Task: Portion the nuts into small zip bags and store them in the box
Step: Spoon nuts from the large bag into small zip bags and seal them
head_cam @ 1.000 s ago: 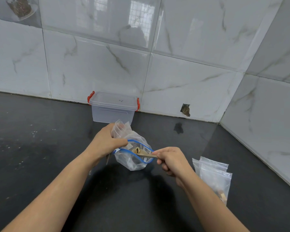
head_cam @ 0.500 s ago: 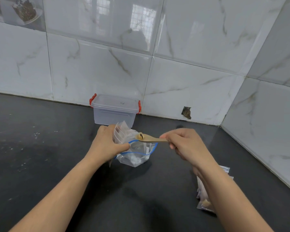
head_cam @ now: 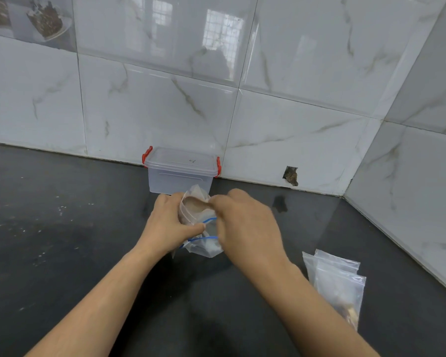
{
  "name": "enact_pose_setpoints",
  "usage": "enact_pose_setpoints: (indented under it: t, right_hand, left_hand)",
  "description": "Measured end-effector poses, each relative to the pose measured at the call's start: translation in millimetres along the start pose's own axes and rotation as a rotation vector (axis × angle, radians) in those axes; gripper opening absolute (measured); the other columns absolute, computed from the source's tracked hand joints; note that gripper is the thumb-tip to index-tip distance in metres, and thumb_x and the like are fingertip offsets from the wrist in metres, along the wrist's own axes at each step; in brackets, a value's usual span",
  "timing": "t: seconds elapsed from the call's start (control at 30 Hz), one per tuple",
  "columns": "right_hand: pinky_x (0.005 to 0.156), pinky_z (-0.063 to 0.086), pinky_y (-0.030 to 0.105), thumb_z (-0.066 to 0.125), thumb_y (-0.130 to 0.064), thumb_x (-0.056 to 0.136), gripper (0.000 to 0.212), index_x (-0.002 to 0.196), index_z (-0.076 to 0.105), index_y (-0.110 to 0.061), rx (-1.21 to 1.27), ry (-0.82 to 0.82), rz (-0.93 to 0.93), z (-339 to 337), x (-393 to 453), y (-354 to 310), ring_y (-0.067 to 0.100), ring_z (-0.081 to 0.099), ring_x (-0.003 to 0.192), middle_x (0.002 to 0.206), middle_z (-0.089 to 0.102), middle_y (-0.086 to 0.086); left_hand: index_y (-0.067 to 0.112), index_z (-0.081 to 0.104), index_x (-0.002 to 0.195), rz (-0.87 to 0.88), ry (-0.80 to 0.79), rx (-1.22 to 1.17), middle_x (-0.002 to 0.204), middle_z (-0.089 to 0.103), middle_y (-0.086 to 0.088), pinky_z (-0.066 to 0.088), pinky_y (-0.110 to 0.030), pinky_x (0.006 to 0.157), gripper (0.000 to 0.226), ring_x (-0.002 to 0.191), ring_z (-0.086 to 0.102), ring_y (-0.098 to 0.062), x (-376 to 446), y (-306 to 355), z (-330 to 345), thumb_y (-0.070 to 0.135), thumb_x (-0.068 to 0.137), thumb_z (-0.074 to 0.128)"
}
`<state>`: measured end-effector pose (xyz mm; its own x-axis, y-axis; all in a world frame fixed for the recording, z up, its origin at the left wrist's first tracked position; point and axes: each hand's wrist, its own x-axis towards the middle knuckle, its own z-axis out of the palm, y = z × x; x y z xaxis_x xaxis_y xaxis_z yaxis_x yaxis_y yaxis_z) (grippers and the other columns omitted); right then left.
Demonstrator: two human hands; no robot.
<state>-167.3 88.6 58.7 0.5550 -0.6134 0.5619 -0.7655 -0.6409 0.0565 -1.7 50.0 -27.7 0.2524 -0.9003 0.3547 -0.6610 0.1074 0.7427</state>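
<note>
Hands meet over a dark, glossy table (head_cam: pixel 62 253) set into a corner of white marble-look wall tiles (head_cam: pixel 165 112), their glaze reflecting a barred window. Pale specks dot the table's left part, and a chipped hole (head_cam: pixel 290 175) breaks the tile line at the wall's foot, mirrored faintly in the surface below.

The left hand (head_cam: pixel 166 225) curls around two clear bags held together above the table: a small zip bag (head_cam: pixel 193 204), its mouth held open and facing up, and under it a larger bag with a blue zip line (head_cam: pixel 204 247), which hangs below both hands. The right hand (head_cam: pixel 245 222) comes in from the other side, fingers bent at the small bag's rim; motion blur makes it impossible to tell what, if anything, they pinch. The contents of either bag are too hazy to name.

Behind the hands, against the wall, stands the clear plastic box (head_cam: pixel 180 173), lid on, red clips at each end; the small bag's top overlaps its lower front edge from this angle.

Well to the right, near the right forearm, spare zip bags (head_cam: pixel 337 282) lie flat in a loose stack, with something tan showing through at the lower end. Both forearms run off the bottom of the view.
</note>
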Motion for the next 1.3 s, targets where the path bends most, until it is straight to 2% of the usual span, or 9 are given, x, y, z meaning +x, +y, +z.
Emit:
enact_pose_setpoints:
  t: [0.1,0.27,0.4,0.53,0.73,0.87,1.03,1.17,1.3]
  right_hand:
    - [0.077,0.044,0.024,0.052,-0.018,0.088,0.025,0.099,0.073,-0.025,0.399,0.027,0.379,-8.4,-5.2,28.0,0.011,0.063,0.091,0.096,0.071,-0.011]
    - [0.053,0.04,0.023,0.055,-0.02,0.081,0.02,0.074,0.073,-0.016,0.491,-0.057,0.66,0.7,-15.1,66.3,0.014,0.059,0.061,0.061,0.064,-0.003]
    - [0.06,0.044,0.025,0.051,-0.019,0.083,0.022,0.08,0.072,-0.018,0.435,-0.159,0.668,30.3,-19.9,64.0,0.017,0.062,0.07,0.072,0.068,-0.006]
    - [0.081,0.051,0.029,0.053,-0.026,0.088,0.018,0.098,0.068,-0.027,0.561,-0.219,0.639,54.3,-23.9,58.5,0.013,0.062,0.074,0.072,0.06,-0.012]
    - [0.092,0.045,0.028,0.056,-0.035,0.089,0.033,0.122,0.059,-0.03,0.343,-0.014,0.411,53.6,-27.3,49.0,0.009,0.051,0.112,0.121,0.057,-0.014]
    - [0.09,0.042,0.022,0.057,-0.036,0.09,0.027,0.114,0.066,-0.028,0.408,0.1,0.293,46.1,-16.0,37.6,0.006,0.05,0.107,0.116,0.061,-0.015]
    - [0.083,0.048,0.021,0.057,-0.039,0.089,0.022,0.105,0.068,-0.028,0.893,0.197,0.378,46.6,-4.5,18.7,0.004,0.059,0.096,0.102,0.066,-0.015]
    - [0.077,0.054,0.027,0.06,-0.028,0.089,0.016,0.095,0.073,-0.021,1.132,0.221,0.366,58.8,-12.8,15.6,0.011,0.066,0.087,0.091,0.072,-0.004]
    - [0.074,0.055,0.033,0.059,-0.013,0.092,0.017,0.084,0.074,-0.017,1.257,0.237,0.509,62.6,-15.8,27.9,0.016,0.066,0.077,0.078,0.072,0.0]
  left_hand:
    - [0.027,0.057,0.103,-0.053,-0.026,-0.023,0.106,0.058,-0.001,0.056,-0.043,0.082,0.064,0.094,0.059,-0.016,1.7,-3.6,-1.0,0.061,0.051,0.072]
    - [0.03,0.062,0.099,-0.119,-0.024,-0.197,0.109,0.059,-0.01,0.055,-0.045,0.085,0.056,0.092,0.064,-0.018,0.1,-5.9,-5.5,0.059,0.053,0.073]
    - [0.04,0.054,0.094,-0.102,0.061,-0.315,0.104,0.053,0.007,0.051,-0.032,0.083,0.03,0.098,0.054,-0.014,-4.1,7.6,-10.4,0.037,0.07,0.071]
    - [0.03,0.042,0.133,-0.115,0.264,-0.506,0.119,0.049,0.013,0.047,-0.029,0.087,0.059,0.105,0.052,-0.011,-7.8,12.0,-19.0,0.013,0.082,0.068]
    - [0.016,0.062,0.099,-0.136,0.385,-0.861,0.088,0.064,-0.006,0.049,-0.029,0.06,0.028,0.075,0.06,-0.019,-6.3,13.3,-35.3,0.02,0.074,0.074]
    - [0.01,0.066,0.095,-0.185,0.243,-1.125,0.07,0.06,-0.009,0.046,-0.026,0.051,0.015,0.051,0.05,-0.018,-10.8,32.4,-38.4,0.013,0.08,0.067]
    - [0.01,0.067,0.085,-0.15,-0.057,-1.05,0.063,0.062,-0.008,0.044,-0.025,0.048,0.006,0.046,0.049,-0.018,-22.4,52.0,-34.5,0.01,0.086,0.061]
    - [0.004,0.072,0.092,0.048,-0.145,-0.703,0.073,0.071,-0.003,0.053,-0.024,0.059,0.014,0.065,0.067,-0.016,-24.3,56.2,-29.7,0.011,0.081,0.069]
    - [0.009,0.068,0.093,-0.034,-0.098,-0.699,0.083,0.075,-0.008,0.058,-0.03,0.064,0.02,0.075,0.072,-0.02,-20.9,52.7,-26.7,0.013,0.074,0.073]
